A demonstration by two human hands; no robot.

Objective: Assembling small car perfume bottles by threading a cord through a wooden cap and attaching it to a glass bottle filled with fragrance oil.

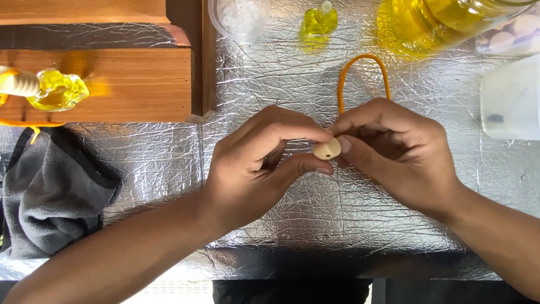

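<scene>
- My left hand (pixel 256 163) pinches a small round pale wooden bead (pixel 327 150) between thumb and forefinger, above the crinkled silver foil table cover (pixel 169 163).
- My right hand (pixel 396 155) is closed on the ends of a looped orange cord (pixel 363 70), right against the bead.
- I judge threading is barely begun: I cannot tell if the cord has entered the bead.
- One small finished-looking bottle of yellow liquid (pixel 56 90) lies on the wooden block (pixel 140 84).

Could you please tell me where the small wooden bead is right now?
The wooden bead is mid-frame, pinched between the left hand and right hand, just below the orange cord loop.
</scene>
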